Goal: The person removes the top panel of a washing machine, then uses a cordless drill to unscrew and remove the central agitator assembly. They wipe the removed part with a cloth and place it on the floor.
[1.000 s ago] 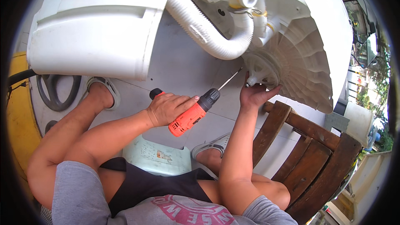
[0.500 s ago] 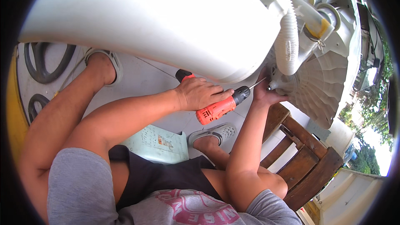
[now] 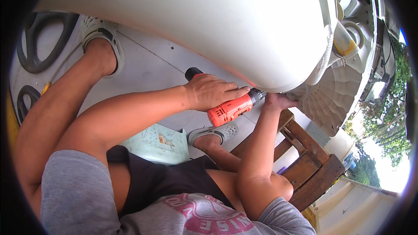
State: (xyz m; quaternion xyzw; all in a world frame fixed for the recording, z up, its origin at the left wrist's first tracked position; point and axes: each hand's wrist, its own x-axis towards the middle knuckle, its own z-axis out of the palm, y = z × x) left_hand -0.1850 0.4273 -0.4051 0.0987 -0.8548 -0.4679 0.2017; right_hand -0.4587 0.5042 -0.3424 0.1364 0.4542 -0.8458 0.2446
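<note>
My left hand is wrapped over a red and black cordless drill, its chuck pointing right, beneath a large white curved housing. The bit is hidden. Just right of the chuck, my right hand reaches up to the underside of a ribbed white plastic base; its fingertips and what they grip are mostly hidden by the housing. A corrugated white hose and a yellow-stained pipe show at the housing's right.
My legs and clogs frame a pale green plastic stool. Dark coiled hoses lie on the tiled floor at the left, beside a yellow surface. A wooden chair stands at lower right; a container and greenery show beyond it.
The drill, in my left hand, has moved right toward my right hand. The view has shifted: the white housing now fills the upper middle and covers the bit and much of the hose.
</note>
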